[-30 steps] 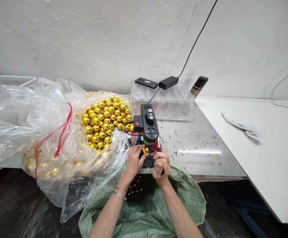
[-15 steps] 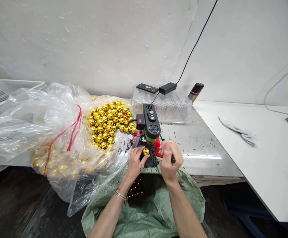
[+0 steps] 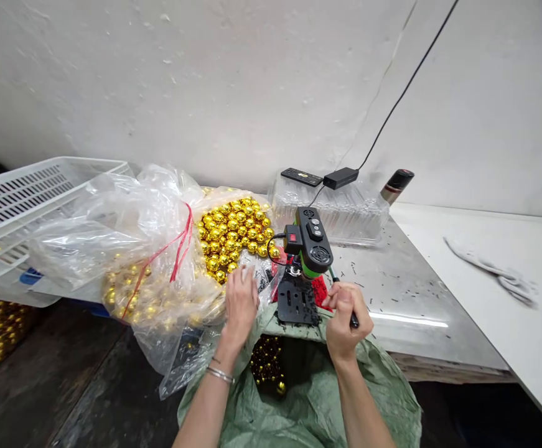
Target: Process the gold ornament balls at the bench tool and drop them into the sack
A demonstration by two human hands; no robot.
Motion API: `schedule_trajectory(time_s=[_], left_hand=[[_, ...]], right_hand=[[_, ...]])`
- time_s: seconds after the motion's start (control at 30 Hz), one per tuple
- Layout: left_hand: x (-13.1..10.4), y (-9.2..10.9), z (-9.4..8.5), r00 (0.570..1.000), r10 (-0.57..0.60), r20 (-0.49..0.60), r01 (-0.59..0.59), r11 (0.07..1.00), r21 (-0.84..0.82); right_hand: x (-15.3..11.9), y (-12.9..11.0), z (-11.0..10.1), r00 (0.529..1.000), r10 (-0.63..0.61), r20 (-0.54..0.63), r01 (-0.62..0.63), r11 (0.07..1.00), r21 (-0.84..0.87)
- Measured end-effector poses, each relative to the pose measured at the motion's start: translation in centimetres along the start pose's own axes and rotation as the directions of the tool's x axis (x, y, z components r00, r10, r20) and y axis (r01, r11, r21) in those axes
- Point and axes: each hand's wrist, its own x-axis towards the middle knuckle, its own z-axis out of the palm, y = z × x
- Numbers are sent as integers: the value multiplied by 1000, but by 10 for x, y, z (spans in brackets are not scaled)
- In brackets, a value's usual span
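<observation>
A small black-and-green bench drill press [image 3: 315,244] stands at the metal table's front edge, over a slotted black base plate [image 3: 296,302]. My right hand [image 3: 349,316] is wrapped round its black-gripped lever [image 3: 354,320]. Beside the pile of shiny gold balls [image 3: 233,231], my left hand [image 3: 241,302] reaches forward with its fingers stretched out, slightly blurred; I see nothing held in it. Below the plate, a green woven sack [image 3: 345,398] hangs open with many gold balls inside. One brighter gold ball [image 3: 280,388] shows in its mouth.
Clear plastic bagging [image 3: 112,218] with a red tie surrounds the balls; a white crate [image 3: 42,186] stands at left. Behind the drill press are a clear plastic box [image 3: 331,214], a phone [image 3: 301,177], a power adapter [image 3: 340,178] and a bottle [image 3: 397,185]. A glove [image 3: 490,269] lies right.
My left hand has left the base plate and moved left to the pile. The gold ball it held is off the plate. My right hand stays on the lever; the view has shifted left.
</observation>
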Motion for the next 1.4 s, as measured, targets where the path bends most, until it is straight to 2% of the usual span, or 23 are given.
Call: schedule_trajectory(time_s=[0.1,0.2,0.3,0.37,0.4,0.43,0.5,0.57,0.6,0.63,0.7,0.8,0.93,1.03,1.1,1.2,1.27,1.33,1.4], left_hand=[[37,-15,-2,966,-215,144,166,942,292],[52,-25,2,909,-293,295,170,909,380],[53,-30,7,927,-255,276,202,957,206],[52,-30,7,944,-263,202,281,957,-67],[50,-29,6,940,-288,184,328,913,-244],[48,-26,4,927,-320,195,374,820,-433],[41,-18,2,880,-351,320,465,502,-729],[29,-8,3,818,-313,483,552,188,-812],[22,-3,5,790,-287,542,588,99,-803],[15,2,7,766,-268,584,618,62,-783],[2,11,15,746,-231,624,655,85,-751],[-10,22,31,759,-190,623,651,218,-727],[-14,30,53,843,-159,514,521,482,-704],[-15,32,60,904,-95,417,359,699,-618],[-17,33,61,935,-45,353,239,813,-531],[-20,34,63,963,92,255,40,882,-469],[-22,35,66,959,193,206,-84,892,-444],[-24,36,70,954,241,179,-151,900,-410],[-26,38,74,958,239,159,-163,908,-386]], right_hand=[[-1,1,2,999,26,-33,-26,1000,-6],[-2,3,2,999,18,-46,-19,1000,-19],[-3,4,1,999,-8,-31,7,1000,-30],[-2,5,0,1000,-25,-16,25,999,-33],[-2,5,0,999,-33,-12,33,999,-35],[-2,5,0,999,-42,-9,41,998,-38],[-2,5,0,998,-63,-9,62,997,-41],[-2,5,0,997,-79,-11,78,996,-33],[-2,5,0,996,-85,-10,85,996,-28],[-2,5,0,996,-90,-5,90,996,-24],[-2,5,-1,995,-101,10,101,995,-25],[-2,5,-2,992,-118,35,119,992,-38],[-1,3,-2,989,-139,49,141,989,-35],[0,3,-3,986,-157,59,159,987,-38],[0,3,-4,983,-171,67,175,983,-47],[0,5,-5,978,-193,77,198,978,-64],[0,5,-5,977,-199,81,205,976,-71],[0,5,-5,976,-201,83,207,976,-72],[0,4,-5,976,-199,90,206,976,-70]])
